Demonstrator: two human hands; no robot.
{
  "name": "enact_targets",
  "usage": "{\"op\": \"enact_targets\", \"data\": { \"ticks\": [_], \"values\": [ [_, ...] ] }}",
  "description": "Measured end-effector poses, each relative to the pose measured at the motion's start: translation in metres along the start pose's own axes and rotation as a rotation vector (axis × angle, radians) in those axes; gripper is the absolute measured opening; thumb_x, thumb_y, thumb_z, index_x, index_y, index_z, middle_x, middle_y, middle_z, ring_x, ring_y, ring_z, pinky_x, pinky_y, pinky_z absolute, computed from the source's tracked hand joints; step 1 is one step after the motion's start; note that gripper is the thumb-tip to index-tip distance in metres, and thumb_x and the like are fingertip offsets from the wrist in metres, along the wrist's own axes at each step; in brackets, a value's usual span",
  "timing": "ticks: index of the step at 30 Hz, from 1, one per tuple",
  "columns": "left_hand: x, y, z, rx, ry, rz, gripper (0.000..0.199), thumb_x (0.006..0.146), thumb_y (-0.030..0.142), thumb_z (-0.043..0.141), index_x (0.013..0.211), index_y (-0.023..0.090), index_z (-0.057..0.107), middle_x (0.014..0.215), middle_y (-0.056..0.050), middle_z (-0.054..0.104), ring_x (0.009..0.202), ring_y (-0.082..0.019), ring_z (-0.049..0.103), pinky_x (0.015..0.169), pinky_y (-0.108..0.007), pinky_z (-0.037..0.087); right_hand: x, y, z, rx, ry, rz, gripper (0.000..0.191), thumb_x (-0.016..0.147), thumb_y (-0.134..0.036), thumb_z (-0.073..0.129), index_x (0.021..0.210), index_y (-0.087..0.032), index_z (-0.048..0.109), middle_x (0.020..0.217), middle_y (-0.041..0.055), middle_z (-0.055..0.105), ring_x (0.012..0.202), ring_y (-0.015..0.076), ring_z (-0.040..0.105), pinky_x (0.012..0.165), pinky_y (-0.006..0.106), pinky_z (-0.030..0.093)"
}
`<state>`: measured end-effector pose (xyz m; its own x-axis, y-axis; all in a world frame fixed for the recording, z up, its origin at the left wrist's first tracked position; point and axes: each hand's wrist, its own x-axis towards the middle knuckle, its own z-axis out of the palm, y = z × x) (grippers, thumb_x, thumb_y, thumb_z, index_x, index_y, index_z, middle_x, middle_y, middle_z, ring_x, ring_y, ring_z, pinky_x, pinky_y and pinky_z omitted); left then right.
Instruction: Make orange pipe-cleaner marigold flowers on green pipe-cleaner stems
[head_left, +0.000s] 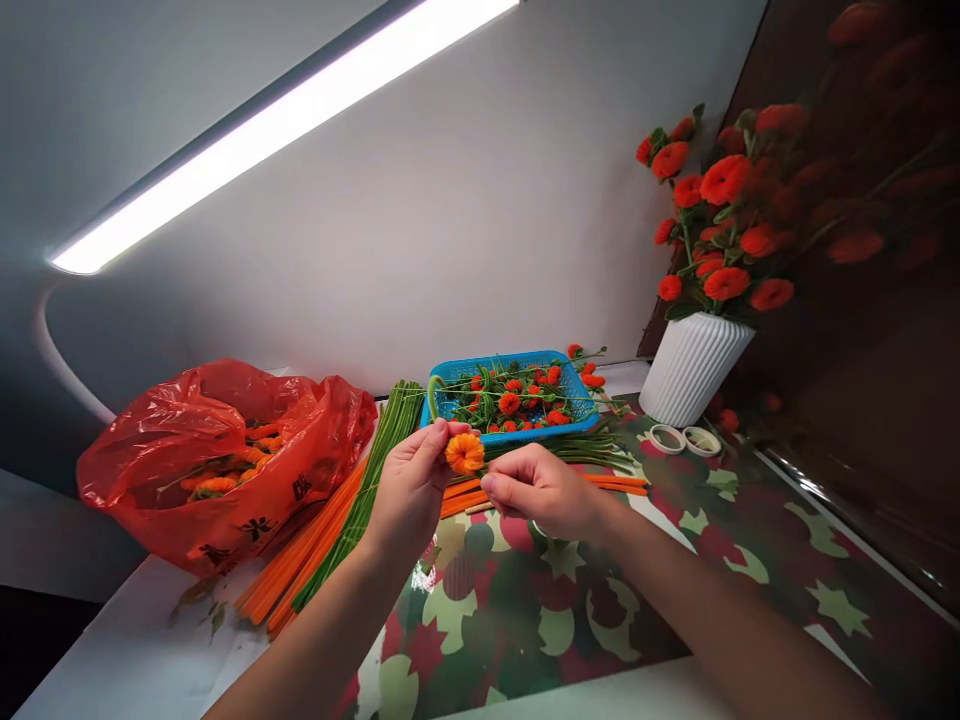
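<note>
An orange fuzzy flower (pixel 465 454) is between my two hands, above the patterned mat (pixel 525 600). My left hand (pixel 418 475) is closed, thumb and fingers pinched at the flower's upper left edge, with a curved green stem rising above the fingertips. On the flower's right, my right hand (pixel 536 488) is closed in a pinch close to its edge; what lies between those fingertips is too small to make out. Just behind the hands is a blue basket (pixel 433 400) holding small red-orange flowers (pixel 509 403) with green stems.
A red plastic bag (pixel 300 450) with orange pieces stands at left. Green stems (pixel 386 440) and orange stems (pixel 322 530) lie beside it. At right are tape rolls (pixel 667 438) and a white vase (pixel 694 370) of red flowers (pixel 726 180). A lamp (pixel 285 130) hangs above.
</note>
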<state>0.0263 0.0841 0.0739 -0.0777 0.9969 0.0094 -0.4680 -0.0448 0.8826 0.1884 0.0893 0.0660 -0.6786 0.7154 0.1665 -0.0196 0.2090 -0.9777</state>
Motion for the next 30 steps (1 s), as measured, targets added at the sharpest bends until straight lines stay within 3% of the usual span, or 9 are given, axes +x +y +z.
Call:
{"op": "enact_targets", "data": {
  "ticks": [4,7,12,19,24,27,30],
  "values": [
    [0.002,0.003,0.002,-0.065,0.141,-0.026,0.034,0.051,0.034,0.089,0.067,0.011,0.071,0.068,-0.002,0.068,0.062,-0.011,0.062,0.056,-0.020,0.050,0.003,0.005,0.005,-0.055,0.011,0.024,0.036,0.090,-0.035,0.048,0.059,-0.017,0.050,0.048,-0.0056,0.040,0.045,0.0071,0.034,0.045,0.021,0.027],
    [0.003,0.004,0.002,-0.071,0.171,-0.025,0.035,0.048,0.034,0.090,0.068,0.011,0.071,0.067,-0.002,0.069,0.063,-0.011,0.063,0.055,-0.019,0.051,0.002,0.004,0.006,-0.035,-0.007,0.024,0.037,0.090,-0.035,0.048,0.059,-0.016,0.050,0.049,-0.0056,0.040,0.045,0.0069,0.034,0.044,0.021,0.027],
    [0.002,0.006,0.000,0.026,0.071,-0.023,0.033,0.054,0.037,0.088,0.067,0.011,0.072,0.064,-0.002,0.068,0.057,-0.009,0.062,0.053,-0.017,0.052,-0.001,0.006,0.002,0.077,-0.062,0.056,0.038,0.092,-0.039,0.048,0.062,-0.017,0.049,0.049,-0.0070,0.040,0.042,0.0058,0.032,0.043,0.021,0.026],
    [0.003,0.011,-0.005,0.093,-0.084,-0.051,0.032,0.057,0.039,0.086,0.071,0.013,0.075,0.063,0.000,0.066,0.054,-0.010,0.060,0.042,-0.016,0.052,0.001,0.002,-0.005,0.044,-0.004,-0.009,0.036,0.090,-0.038,0.052,0.063,-0.015,0.054,0.053,-0.0052,0.045,0.048,0.0062,0.036,0.047,0.020,0.030],
    [0.005,0.008,-0.007,0.035,-0.065,-0.054,0.031,0.057,0.036,0.087,0.076,0.015,0.075,0.071,0.000,0.069,0.061,-0.009,0.065,0.054,-0.016,0.057,0.003,-0.001,-0.014,0.071,0.238,-0.029,0.024,0.081,-0.038,0.065,0.073,-0.016,0.063,0.058,-0.0044,0.052,0.052,0.0077,0.046,0.050,0.020,0.038],
    [0.007,0.004,-0.006,-0.035,0.014,-0.024,0.034,0.053,0.036,0.089,0.076,0.015,0.075,0.072,0.000,0.070,0.064,-0.009,0.067,0.058,-0.016,0.059,0.004,0.004,-0.020,0.260,0.347,-0.034,0.023,0.070,-0.037,0.077,0.078,-0.017,0.068,0.060,-0.0037,0.059,0.054,0.0097,0.055,0.052,0.022,0.046],
    [0.007,-0.001,-0.004,-0.092,0.093,-0.006,0.038,0.047,0.035,0.091,0.075,0.015,0.075,0.072,0.001,0.071,0.065,-0.009,0.067,0.058,-0.015,0.059,0.007,0.010,-0.018,0.420,0.420,-0.042,0.028,0.061,-0.032,0.084,0.083,-0.020,0.071,0.070,-0.0014,0.069,0.066,0.0129,0.065,0.066,0.027,0.054]
  ]
}}
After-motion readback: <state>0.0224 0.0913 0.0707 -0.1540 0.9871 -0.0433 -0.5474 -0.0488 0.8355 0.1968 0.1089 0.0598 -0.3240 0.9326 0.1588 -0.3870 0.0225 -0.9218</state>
